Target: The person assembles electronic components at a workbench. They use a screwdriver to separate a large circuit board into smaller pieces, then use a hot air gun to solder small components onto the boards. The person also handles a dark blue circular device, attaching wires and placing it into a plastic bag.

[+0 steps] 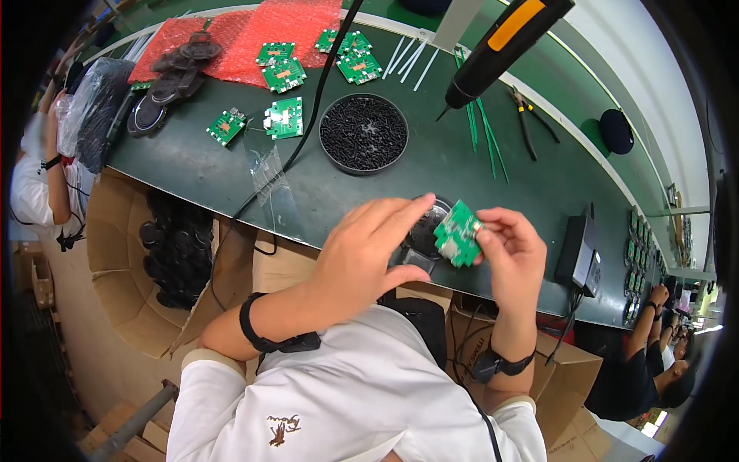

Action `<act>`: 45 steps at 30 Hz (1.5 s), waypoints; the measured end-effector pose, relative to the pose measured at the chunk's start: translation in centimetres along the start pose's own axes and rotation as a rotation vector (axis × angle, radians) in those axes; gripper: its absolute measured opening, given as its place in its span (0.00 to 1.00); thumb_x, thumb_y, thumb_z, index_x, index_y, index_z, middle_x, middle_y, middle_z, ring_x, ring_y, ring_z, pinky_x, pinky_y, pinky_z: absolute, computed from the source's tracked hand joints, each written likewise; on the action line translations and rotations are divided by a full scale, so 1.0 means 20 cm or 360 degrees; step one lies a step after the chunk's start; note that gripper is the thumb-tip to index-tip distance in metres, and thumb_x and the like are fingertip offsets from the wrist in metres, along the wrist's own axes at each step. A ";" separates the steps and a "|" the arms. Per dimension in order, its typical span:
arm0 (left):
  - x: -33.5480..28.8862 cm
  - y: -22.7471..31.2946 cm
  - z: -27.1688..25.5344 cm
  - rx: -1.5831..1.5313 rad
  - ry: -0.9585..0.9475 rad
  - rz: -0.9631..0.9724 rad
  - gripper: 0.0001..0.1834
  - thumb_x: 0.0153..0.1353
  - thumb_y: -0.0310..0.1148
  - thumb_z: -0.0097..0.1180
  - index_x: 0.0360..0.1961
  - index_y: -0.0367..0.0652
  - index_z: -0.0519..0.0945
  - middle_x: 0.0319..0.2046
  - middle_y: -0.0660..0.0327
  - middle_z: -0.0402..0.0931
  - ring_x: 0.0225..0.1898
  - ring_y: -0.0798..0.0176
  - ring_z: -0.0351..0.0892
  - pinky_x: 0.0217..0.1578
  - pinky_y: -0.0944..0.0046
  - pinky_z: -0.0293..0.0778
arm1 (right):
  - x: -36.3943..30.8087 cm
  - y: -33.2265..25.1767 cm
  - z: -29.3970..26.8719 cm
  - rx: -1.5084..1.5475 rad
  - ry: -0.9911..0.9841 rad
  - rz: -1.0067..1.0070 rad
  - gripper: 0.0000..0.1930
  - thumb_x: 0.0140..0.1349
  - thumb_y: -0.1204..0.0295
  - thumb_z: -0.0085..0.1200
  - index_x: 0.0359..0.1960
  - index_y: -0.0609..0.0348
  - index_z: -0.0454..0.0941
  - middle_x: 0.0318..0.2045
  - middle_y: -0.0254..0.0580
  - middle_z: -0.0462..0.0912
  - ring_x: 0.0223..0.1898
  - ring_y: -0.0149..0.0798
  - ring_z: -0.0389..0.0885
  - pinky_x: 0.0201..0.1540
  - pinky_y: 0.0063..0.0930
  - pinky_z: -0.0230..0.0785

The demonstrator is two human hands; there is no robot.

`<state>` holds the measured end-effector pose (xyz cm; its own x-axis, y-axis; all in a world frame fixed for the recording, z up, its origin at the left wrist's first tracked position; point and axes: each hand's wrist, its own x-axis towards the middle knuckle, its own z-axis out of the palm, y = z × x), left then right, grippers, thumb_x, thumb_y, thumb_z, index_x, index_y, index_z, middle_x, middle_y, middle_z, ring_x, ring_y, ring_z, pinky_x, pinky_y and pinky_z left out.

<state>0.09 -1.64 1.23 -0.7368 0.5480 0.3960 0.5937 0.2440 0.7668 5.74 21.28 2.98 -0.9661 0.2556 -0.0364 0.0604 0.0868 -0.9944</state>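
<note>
Between finger and thumb, my right hand point(511, 248) pinches a green circuit board point(459, 233) by its edge, tilted above the bench's near edge. Behind the board sits a round black housing point(426, 225), partly covered by the board and my fingers. My left hand point(375, 245) is beside that housing, fingers stretched out and thumb apart; its fingertips reach the housing's rim, though I cannot tell whether they touch. A round tray of small black screws point(363, 134) stands just beyond my hands. Above it to the right hangs a black and orange electric screwdriver point(500, 54), tip down.
More green boards point(285, 118) lie at the back left, near red bubble wrap point(262, 38) and stacked black housings point(173, 81). Pliers point(525, 123) and green strips point(486, 138) lie at right, a black power adapter point(577, 250) nearer. A cardboard box point(127, 254) holds black parts. A cable crosses the bench.
</note>
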 end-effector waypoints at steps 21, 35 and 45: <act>-0.02 -0.10 0.04 0.0071 -0.0137 0.0031 0.40 0.39 0.35 0.78 0.58 0.42 0.80 0.63 0.54 0.76 0.56 0.47 0.80 0.54 0.52 0.78 | 0.09 0.10 0.03 -0.0228 -0.0228 0.0173 0.08 0.63 0.82 0.64 0.43 0.64 0.87 0.34 0.38 0.88 0.30 0.26 0.83 0.32 0.19 0.77; 0.02 -0.11 0.00 0.0145 -0.0043 0.0208 0.26 0.46 0.32 0.74 0.49 0.40 0.84 0.54 0.56 0.83 0.48 0.51 0.82 0.47 0.55 0.77 | -0.02 0.02 0.07 -0.0910 -0.0319 -0.0631 0.25 0.49 0.77 0.73 0.52 0.59 0.85 0.51 0.46 0.80 0.50 0.45 0.80 0.50 0.36 0.76; 0.03 0.01 -0.01 -0.0089 0.0017 -0.0069 0.17 0.56 0.31 0.72 0.44 0.37 0.82 0.38 0.54 0.82 0.34 0.48 0.81 0.35 0.57 0.77 | -0.06 0.07 0.18 -0.0737 -0.0019 -0.0728 0.15 0.54 0.82 0.68 0.45 0.61 0.86 0.43 0.46 0.88 0.41 0.44 0.87 0.44 0.30 0.80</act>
<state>-0.38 -1.31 1.64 -0.7650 0.5294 0.3669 0.5422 0.2219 0.8104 6.05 17.66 1.23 -0.9226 0.0841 0.3766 -0.2580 0.5911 -0.7642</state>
